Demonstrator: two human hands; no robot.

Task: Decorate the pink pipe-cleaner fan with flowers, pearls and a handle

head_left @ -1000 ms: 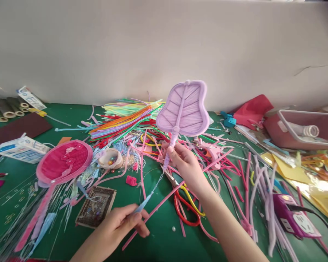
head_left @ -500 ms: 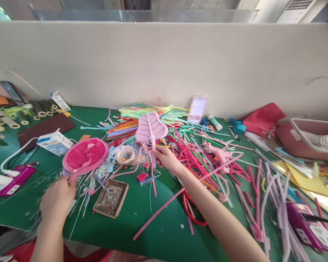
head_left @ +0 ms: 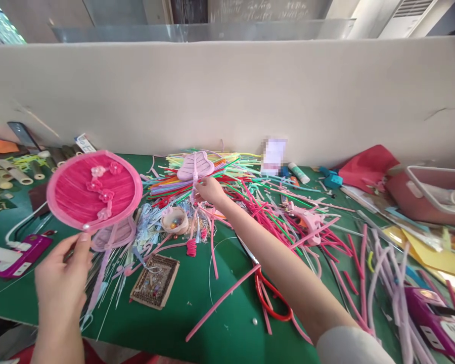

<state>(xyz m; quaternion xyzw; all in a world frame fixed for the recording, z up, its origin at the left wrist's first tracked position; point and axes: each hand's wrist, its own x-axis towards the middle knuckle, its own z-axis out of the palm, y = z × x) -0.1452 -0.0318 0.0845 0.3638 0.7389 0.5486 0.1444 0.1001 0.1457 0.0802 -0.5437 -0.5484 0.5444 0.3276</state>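
Note:
My left hand (head_left: pixel 66 270) pinches the bottom of a round pink fan (head_left: pixel 70 194), holding it upright above the table. Pink flowers and a pearl bead decorate the fan's face. My right hand (head_left: pixel 209 192) reaches across to the pile of coloured pipe cleaners (head_left: pixel 163 185), its fingers closed round the handle of a lilac leaf-shaped fan (head_left: pixel 197 166). Below the pink fan lies a second lilac fan (head_left: pixel 116 235), partly covered by it. A small bowl of beads (head_left: pixel 174 220) and a cardboard tray (head_left: pixel 155 280) sit between my hands.
Red-handled scissors (head_left: pixel 273 303) lie under my right forearm. Pink pipe cleaners spread across the green table (head_left: pixel 197 308). A purple power strip (head_left: pixel 23 255) is at left, another (head_left: pixel 436 318) at right. A pink bin (head_left: pixel 432 202) stands at the far right.
My left hand has lifted the pink fan off the table, uncovering part of the second lilac fan. My right hand has moved left and farther away with its lilac fan, onto the pile.

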